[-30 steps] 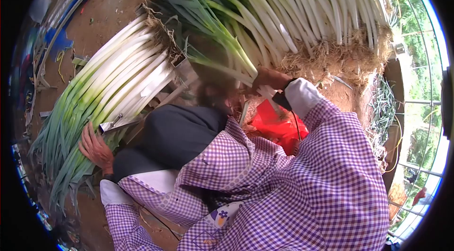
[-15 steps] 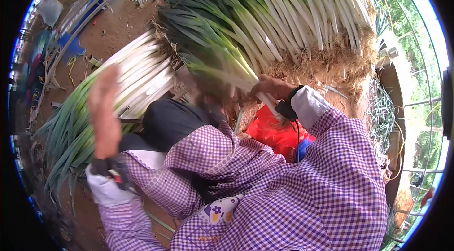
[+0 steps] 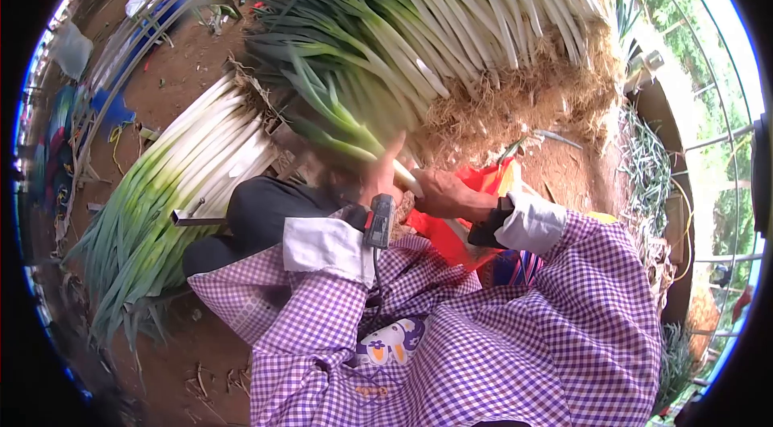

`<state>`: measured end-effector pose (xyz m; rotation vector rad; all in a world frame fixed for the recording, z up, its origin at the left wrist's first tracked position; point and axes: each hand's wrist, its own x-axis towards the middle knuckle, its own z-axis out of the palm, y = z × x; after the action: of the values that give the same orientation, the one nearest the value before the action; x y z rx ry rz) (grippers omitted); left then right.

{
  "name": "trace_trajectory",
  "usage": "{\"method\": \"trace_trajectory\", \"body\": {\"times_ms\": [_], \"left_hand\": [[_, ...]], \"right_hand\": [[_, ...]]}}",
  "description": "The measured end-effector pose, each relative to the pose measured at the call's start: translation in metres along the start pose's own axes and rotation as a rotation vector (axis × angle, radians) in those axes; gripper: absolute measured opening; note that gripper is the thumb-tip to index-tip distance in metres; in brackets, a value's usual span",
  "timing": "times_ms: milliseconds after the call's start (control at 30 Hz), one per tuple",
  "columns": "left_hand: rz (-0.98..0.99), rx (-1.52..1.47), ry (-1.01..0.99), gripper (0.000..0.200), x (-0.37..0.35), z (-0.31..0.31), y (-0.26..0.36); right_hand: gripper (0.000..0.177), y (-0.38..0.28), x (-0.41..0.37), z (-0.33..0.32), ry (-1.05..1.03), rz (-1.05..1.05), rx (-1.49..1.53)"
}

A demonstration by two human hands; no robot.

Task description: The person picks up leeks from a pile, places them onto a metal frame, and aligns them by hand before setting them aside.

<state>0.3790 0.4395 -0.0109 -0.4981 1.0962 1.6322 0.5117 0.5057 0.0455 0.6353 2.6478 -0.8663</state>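
A leek (image 3: 342, 117) with green leaves and a white shaft slants down toward my lap. My left hand (image 3: 382, 176) is closed around its white shaft, one digit pointing up across it. At the shaft's lower end, my right hand (image 3: 452, 195) is closed on the same leek, its fingers curled; the root end is mostly hidden there. A black device with a cord (image 3: 378, 222) is strapped at my left wrist. Below my right hand lies a red plastic bag (image 3: 451, 242).
A large pile of leeks (image 3: 483, 16) with roots toward me fills the back. To the left, a bundle of white-shafted leeks (image 3: 189, 141) lies beside my knee. A metal frame (image 3: 153, 16) stands at far left; leaf scraps (image 3: 648, 185) lie at right.
My left hand has swung from the left side over to the leek and closed on it. My right hand keeps the leek, which has shifted slightly left and down.
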Motion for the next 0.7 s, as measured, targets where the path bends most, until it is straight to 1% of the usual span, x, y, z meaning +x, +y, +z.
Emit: {"method": "trace_trajectory", "body": {"times_ms": [33,67,100,133,167,200,233,267,333,367,400,467,500,533,633,667,700], "left_hand": [[0.027,0.017,-0.018,0.041,0.0,-0.003,-0.002],[0.053,0.031,-0.036,0.038,0.001,-0.007,-0.002],[0.039,-0.012,-0.034,0.025,0.005,-0.009,0.001],[0.045,-0.053,-0.108,0.021,-0.005,-0.007,0.011],[0.066,-0.055,-0.11,0.02,-0.008,-0.006,0.019],[0.091,-0.059,-0.115,0.02,-0.006,-0.004,0.027],[0.114,-0.079,-0.099,0.02,0.01,-0.009,0.028],[0.114,-0.071,-0.127,0.019,0.014,-0.009,0.034],[0.157,-0.135,-0.209,0.018,0.038,-0.019,0.04],[0.124,-0.121,-0.245,0.015,0.039,-0.021,0.05],[0.127,-0.158,-0.231,0.012,0.041,-0.021,0.056],[0.066,-0.237,-0.267,0.01,0.042,-0.024,0.067],[0.087,-0.226,-0.288,0.009,0.039,-0.023,0.07],[0.092,-0.225,-0.286,0.009,0.036,-0.022,0.069],[0.113,-0.184,-0.249,0.011,0.029,-0.019,0.066],[0.106,-0.195,-0.261,0.012,0.029,-0.02,0.065],[0.098,-0.206,-0.272,0.012,0.03,-0.023,0.063]], "right_hand": [[0.063,-0.012,-0.005,-0.009,-0.074,-0.001,-0.03],[0.067,-0.014,-0.012,-0.013,-0.075,-0.037,0.134],[0.071,-0.01,-0.022,-0.017,-0.071,-0.072,0.296],[0.076,-0.004,-0.032,-0.017,-0.069,-0.106,0.458],[0.085,0.008,-0.042,-0.017,-0.186,-0.032,0.594],[0.081,0.021,-0.054,-0.017,-0.183,-0.065,0.622],[0.076,0.035,-0.071,-0.014,-0.178,-0.098,0.65],[0.072,0.049,-0.088,-0.011,-0.168,-0.129,0.679],[0.045,0.078,-0.121,-0.005,-0.255,0.033,0.666],[0.033,0.092,-0.135,-0.002,-0.267,0.274,0.623],[0.021,0.108,-0.15,0.003,-0.28,0.513,0.574],[0.015,0.199,-0.193,0.04,-0.061,0.398,0.601],[0.017,0.258,-0.211,0.057,-0.029,0.38,0.387],[0.02,0.296,-0.221,0.065,-0.001,0.36,0.172],[0.031,0.279,-0.231,0.038,0.29,0.499,-0.382],[0.035,0.27,-0.218,0.029,0.479,0.455,-0.2],[0.039,0.244,-0.196,0.015,0.661,0.407,-0.012]]}}
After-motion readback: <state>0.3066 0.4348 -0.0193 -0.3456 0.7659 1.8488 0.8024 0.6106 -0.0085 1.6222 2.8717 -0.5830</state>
